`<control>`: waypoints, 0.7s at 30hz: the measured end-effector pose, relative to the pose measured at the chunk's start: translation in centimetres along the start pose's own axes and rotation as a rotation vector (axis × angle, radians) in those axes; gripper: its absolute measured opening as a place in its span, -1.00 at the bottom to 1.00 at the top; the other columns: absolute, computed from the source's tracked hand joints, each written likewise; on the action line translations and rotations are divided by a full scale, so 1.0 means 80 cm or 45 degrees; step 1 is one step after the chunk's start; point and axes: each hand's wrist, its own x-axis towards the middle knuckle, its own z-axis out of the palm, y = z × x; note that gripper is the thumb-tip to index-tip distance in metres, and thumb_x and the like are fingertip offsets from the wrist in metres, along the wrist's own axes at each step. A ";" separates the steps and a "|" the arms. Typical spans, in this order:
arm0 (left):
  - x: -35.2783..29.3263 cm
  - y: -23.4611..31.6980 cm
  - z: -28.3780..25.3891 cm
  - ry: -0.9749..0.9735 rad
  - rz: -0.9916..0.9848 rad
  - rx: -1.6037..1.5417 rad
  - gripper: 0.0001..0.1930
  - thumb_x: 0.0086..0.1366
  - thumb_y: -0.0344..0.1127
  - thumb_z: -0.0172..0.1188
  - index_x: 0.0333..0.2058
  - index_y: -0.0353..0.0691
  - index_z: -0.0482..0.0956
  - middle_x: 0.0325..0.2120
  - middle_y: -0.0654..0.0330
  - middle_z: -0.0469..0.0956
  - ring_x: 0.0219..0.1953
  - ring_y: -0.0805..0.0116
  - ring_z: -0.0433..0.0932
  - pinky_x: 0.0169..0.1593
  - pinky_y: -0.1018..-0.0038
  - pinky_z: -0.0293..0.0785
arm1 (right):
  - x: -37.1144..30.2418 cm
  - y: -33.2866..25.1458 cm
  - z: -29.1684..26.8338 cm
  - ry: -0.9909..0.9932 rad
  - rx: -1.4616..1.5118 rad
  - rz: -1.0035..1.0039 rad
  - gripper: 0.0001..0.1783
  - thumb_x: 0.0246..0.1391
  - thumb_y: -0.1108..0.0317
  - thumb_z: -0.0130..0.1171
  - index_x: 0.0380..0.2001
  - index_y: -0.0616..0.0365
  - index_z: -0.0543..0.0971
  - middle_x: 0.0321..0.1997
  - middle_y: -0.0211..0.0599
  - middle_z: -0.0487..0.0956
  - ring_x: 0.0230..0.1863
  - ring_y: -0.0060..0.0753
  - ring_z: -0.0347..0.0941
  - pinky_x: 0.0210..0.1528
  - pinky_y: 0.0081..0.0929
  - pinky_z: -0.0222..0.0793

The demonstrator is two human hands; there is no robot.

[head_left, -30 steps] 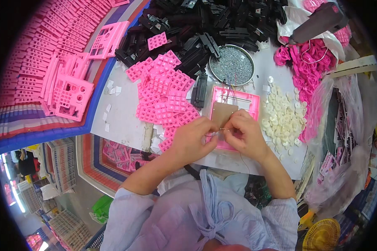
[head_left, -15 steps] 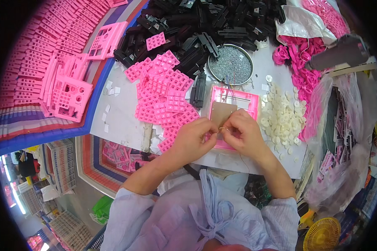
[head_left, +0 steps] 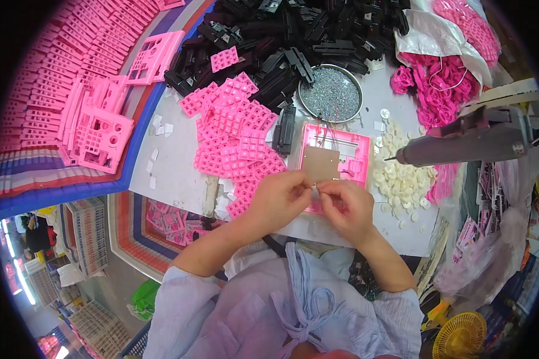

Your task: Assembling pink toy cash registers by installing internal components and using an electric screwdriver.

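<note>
Front and center on a worktable (head_left: 176, 149): a housing (head_left: 358, 158) with a flat board (head_left: 321, 164) in it, a left hand (head_left: 279, 196) and a right hand (head_left: 348, 206) over its near edge, a small piece (head_left: 314, 186) between their fingertips. To the left, heaped keypads (head_left: 239, 134); directly behind, small hardware (head_left: 330, 90) in a dish (head_left: 362, 99) — farther back, piled casings (head_left: 269, 36). At right, scattered discs (head_left: 404, 179) under a power screwdriver (head_left: 461, 143) — behind them, cords (head_left: 443, 84) at a sack's (head_left: 428, 39) mouth. Far left, beside the worktable, stacked panels (head_left: 72, 66).

Glossy plastic casing (head_left: 356, 168); matt board (head_left: 321, 164); shiny metal dish (head_left: 361, 99).
</note>
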 end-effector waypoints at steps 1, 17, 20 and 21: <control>0.003 -0.001 -0.004 -0.062 -0.109 -0.016 -0.92 0.22 -0.48 0.22 -0.30 -0.32 0.58 -0.52 0.32 0.53 -0.59 0.64 0.39 -0.51 0.62 0.27 | 0.000 0.000 0.001 0.036 -0.105 -0.161 -0.83 -0.07 0.54 0.32 -0.34 0.19 0.59 -0.25 -0.26 0.66 -0.37 -0.23 0.58 -0.37 -0.42 0.51; 0.035 -0.008 -0.020 -0.256 0.435 0.302 -0.80 0.15 -0.52 0.25 -0.22 -0.28 0.54 -0.42 0.04 0.57 -0.38 0.08 0.61 -0.33 0.27 0.51 | 0.005 -0.001 0.002 -0.128 -0.635 -0.452 -0.82 -0.24 0.42 0.35 -0.46 0.11 0.59 -0.35 -0.37 0.50 -0.27 -0.26 0.42 -0.37 -0.39 0.39; 0.031 -0.017 -0.014 -0.226 0.542 0.390 -0.80 0.14 -0.48 0.26 -0.24 -0.25 0.52 -0.43 0.05 0.52 -0.36 -0.01 0.55 -0.32 0.21 0.48 | 0.007 0.000 0.005 -0.153 -0.659 -0.448 -0.87 -0.23 0.41 0.32 -0.51 0.12 0.59 -0.41 -0.38 0.46 -0.30 -0.27 0.40 -0.37 -0.37 0.36; 0.030 -0.019 -0.014 -0.228 0.551 0.426 -0.80 0.14 -0.47 0.26 -0.23 -0.25 0.52 -0.43 0.06 0.52 -0.36 -0.01 0.55 -0.32 0.21 0.48 | 0.008 -0.001 0.006 -0.149 -0.660 -0.458 -0.87 -0.23 0.41 0.31 -0.51 0.12 0.59 -0.43 -0.38 0.45 -0.31 -0.27 0.39 -0.37 -0.36 0.35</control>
